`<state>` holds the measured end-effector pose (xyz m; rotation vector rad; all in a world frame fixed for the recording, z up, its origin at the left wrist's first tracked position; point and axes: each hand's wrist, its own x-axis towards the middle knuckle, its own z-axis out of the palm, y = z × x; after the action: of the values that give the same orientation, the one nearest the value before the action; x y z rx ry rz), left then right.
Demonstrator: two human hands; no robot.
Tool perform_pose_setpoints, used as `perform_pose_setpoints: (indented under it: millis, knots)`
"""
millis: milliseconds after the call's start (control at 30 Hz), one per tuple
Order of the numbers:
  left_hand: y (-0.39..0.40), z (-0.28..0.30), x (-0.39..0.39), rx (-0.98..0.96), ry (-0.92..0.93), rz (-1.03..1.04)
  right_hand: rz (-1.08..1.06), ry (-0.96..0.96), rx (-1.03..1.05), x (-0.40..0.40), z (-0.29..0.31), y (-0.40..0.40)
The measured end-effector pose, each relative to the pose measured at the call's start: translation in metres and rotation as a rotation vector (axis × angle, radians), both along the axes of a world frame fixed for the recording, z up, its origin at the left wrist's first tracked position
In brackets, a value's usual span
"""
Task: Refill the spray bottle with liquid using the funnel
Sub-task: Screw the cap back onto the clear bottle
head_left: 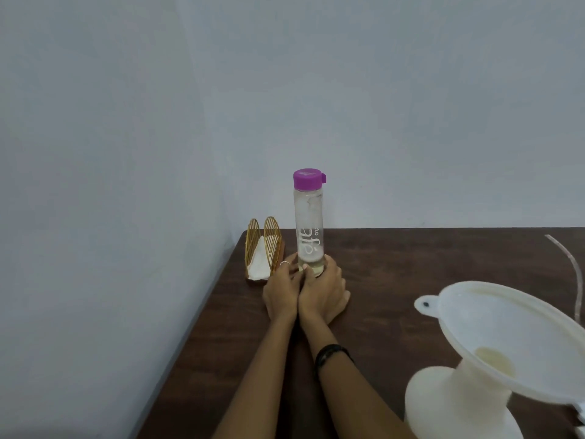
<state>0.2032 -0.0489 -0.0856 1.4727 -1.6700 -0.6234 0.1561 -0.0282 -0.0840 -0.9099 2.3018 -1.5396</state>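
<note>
Funnel (pixel 506 340) sits in spray bottle (pixel 449 403), right of water bottle (pixel 309 223).

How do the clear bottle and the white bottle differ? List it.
The clear bottle is tall, slim and see-through; the white bottle is squat, wide and opaque. The clear bottle is shut with a purple cap; the white bottle has a funnel sitting in its neck. The left hand and right hand hold the clear bottle's base; nothing holds the white bottle. Both stand upright on the table.
</note>
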Motion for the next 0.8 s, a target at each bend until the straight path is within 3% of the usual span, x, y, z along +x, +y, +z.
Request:
perform_pose_setpoints:
  millis: [367, 800]
  knots:
    - [-0.028, -0.002, -0.002, -0.005, -0.19, -0.001, -0.094, 0.023, 0.065, 0.001, -0.002, -0.017]
    - [-0.024, -0.002, -0.005, -0.033, -0.32, 0.001, -0.014, 0.032, 0.103, 0.001, 0.001, -0.006]
